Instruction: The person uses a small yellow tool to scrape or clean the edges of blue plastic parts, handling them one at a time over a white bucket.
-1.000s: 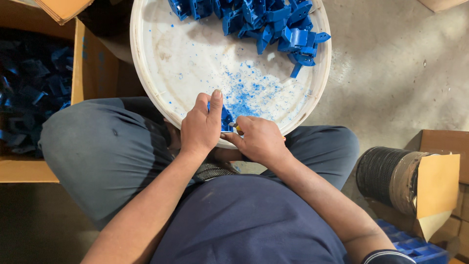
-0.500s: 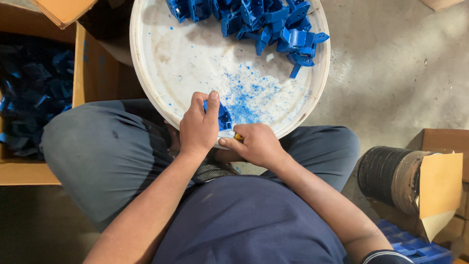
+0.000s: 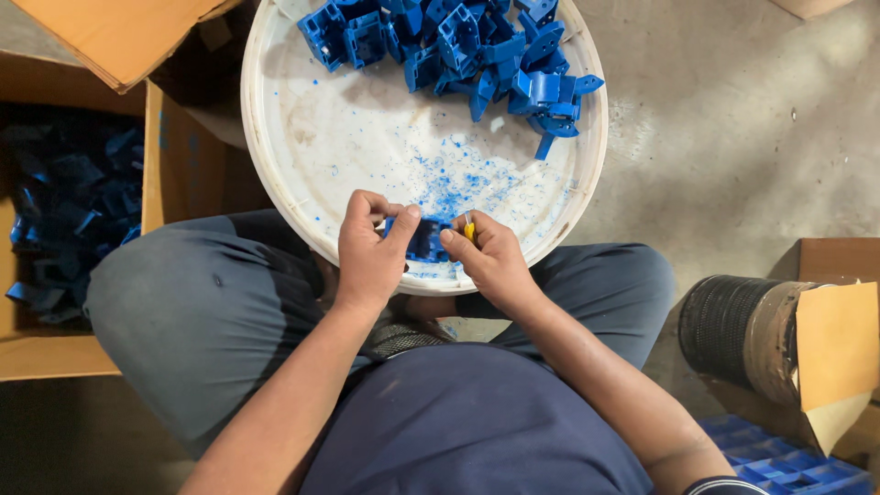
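Two hands meet over the near rim of a white tub. Left hand pinches a blue part between thumb and fingers. Right hand, touching the part, grips a small yellow tool. More blue parts are piled at the tub's far side.

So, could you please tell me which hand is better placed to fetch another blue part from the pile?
Probably the left hand: it pinches only the blue part, while the right hand also grips a small yellow tool. The pile lies across the white tray.
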